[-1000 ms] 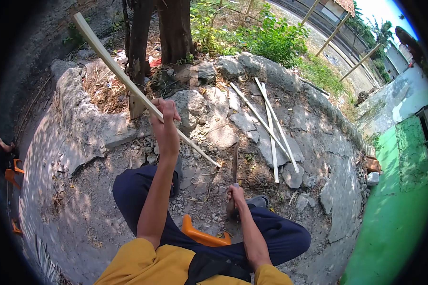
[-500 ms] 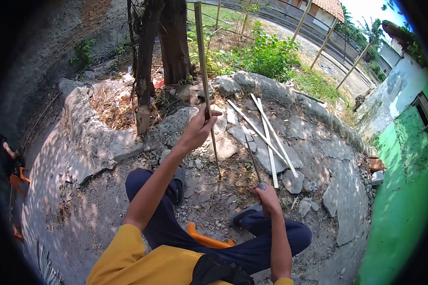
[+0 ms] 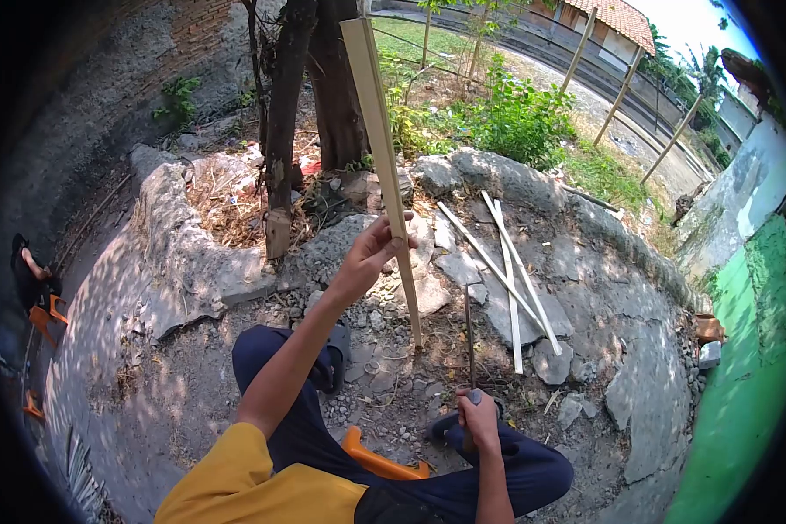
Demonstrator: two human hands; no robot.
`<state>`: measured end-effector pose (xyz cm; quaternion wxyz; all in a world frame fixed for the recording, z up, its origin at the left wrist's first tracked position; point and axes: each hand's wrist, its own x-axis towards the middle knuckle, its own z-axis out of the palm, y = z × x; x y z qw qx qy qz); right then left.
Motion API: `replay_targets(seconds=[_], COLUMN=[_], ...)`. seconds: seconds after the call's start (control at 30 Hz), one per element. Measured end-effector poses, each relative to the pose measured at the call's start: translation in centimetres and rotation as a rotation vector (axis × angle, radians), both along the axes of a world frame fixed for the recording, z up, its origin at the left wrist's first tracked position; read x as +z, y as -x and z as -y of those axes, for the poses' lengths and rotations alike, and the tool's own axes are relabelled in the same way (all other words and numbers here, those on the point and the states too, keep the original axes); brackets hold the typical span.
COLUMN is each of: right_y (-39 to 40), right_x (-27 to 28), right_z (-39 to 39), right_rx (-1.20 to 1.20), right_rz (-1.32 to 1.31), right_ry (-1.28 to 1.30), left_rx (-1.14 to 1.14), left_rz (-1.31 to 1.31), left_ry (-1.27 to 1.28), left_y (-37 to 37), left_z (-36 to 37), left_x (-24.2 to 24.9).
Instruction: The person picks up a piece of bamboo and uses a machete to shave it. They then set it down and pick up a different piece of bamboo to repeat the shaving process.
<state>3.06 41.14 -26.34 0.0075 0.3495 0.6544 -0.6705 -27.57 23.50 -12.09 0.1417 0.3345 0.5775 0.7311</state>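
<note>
My left hand (image 3: 365,262) grips a long pale strip of wood or bamboo (image 3: 381,131), which stands nearly upright with its lower end near the ground. Its broad face shows. Lower right, my right hand (image 3: 479,419) is closed round the handle of a long, narrow dark blade (image 3: 470,341) that points up and away from me. The blade and the strip are apart. Beyond the blade, several pale strips (image 3: 506,288) lie crossed on broken concrete slabs.
Tree trunks (image 3: 332,96) rise behind a broken concrete edge (image 3: 183,279). An orange stool (image 3: 384,458) shows between my legs. A green wall (image 3: 734,393) stands at right. At far left, part of another person (image 3: 33,264) is visible near orange furniture.
The strip in my left hand has turned, showing its wider face. My right hand has moved down slightly, and the blade now points more upright. The view has shifted a little.
</note>
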Motion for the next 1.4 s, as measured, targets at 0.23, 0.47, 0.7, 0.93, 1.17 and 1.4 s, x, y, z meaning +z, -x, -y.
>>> replay_targets(seconds=[0.23,0.47,0.7,0.93,1.17,1.4], right_y=[0.0,0.4,0.9,0.8,0.3,0.0], right_x=[-1.9,-3.6,-2.2,-4.0,-5.4,-5.7], right_z=[0.3,1.2,2.2,2.1,1.3,1.7], right_rx=[0.018,0.085,0.193,0.263,0.309,0.430], right_rz=[0.137,0.151,0.179,0.318,0.417,0.572], right_ry=[-0.270,-0.437,-0.481,-0.557,-0.491,-0.603], left_rx=[-0.118,-0.192,-0.154,-0.072,-0.089,-0.126], left_rz=[0.273,0.261,0.267,0.257,0.208,0.132], left_ry=[-0.250,-0.285,-0.241,-0.230,-0.212,-0.220], left_y=[-0.4,-1.2,-1.1,-1.2,-1.2,-1.5], left_z=[0.2,1.0,1.9,1.6,1.6,1.1], left_x=[-1.5,-1.3,-1.9,-1.9,-1.6,-2.0])
